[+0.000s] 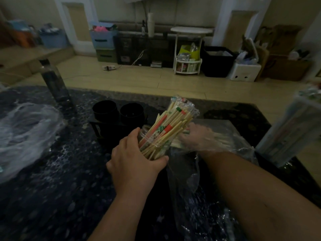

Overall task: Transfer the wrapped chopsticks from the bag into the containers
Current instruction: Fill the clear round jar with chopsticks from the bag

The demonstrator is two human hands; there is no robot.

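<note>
A clear container [147,136] stands tilted at the table's middle, packed with wrapped chopsticks [173,122] that fan up and to the right. My left hand [137,157] grips this container from the near side, thumb and fingers curled round it. My right hand [198,138] is inside the clear plastic bag [222,134], which lies flat to the right with more wrapped chopsticks in it. The bag film blurs the hand, so its fingers cannot be made out. Two black round containers [118,111] sit in a black stand just behind.
A dark patterned table [52,180] carries crumpled clear plastic [22,129] at the left and a dark bottle [55,86] at the back left. A clear pack of chopsticks [291,129] stands at the right edge. Boxes and a white rack line the far floor.
</note>
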